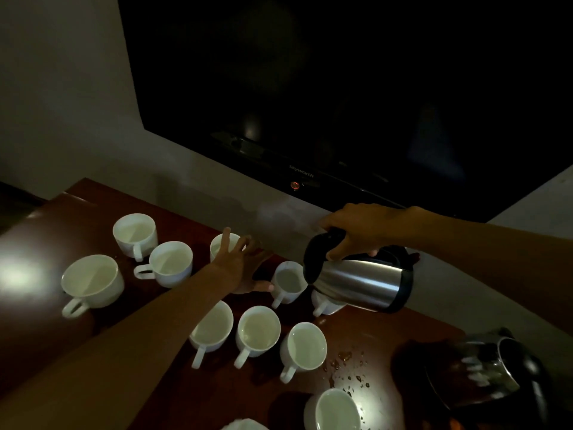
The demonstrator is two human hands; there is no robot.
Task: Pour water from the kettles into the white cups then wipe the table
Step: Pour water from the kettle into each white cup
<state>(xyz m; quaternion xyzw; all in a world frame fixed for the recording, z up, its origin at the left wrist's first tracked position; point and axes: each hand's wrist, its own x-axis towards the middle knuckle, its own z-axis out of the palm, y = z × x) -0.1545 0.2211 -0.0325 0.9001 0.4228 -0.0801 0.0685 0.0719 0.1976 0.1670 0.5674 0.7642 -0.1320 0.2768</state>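
Several white cups stand on the dark red-brown table (49, 231). My right hand (359, 231) grips the black handle of a steel kettle (362, 283), which is tipped on its side with its black lid end toward a small white cup (288, 282). Another cup (325, 305) sits partly hidden under the kettle. My left hand (240, 263) hovers with spread fingers over the middle cups, its thumb touching the small cup's rim. A second steel kettle (493, 370) stands at the lower right. Water drops (347, 367) lie on the table beside it.
A large black television (310, 88) hangs on the wall close above the table's far edge. A pale wall runs behind the table. The table's left edge falls off at the far left. Something white (245, 425) peeks in at the bottom edge.
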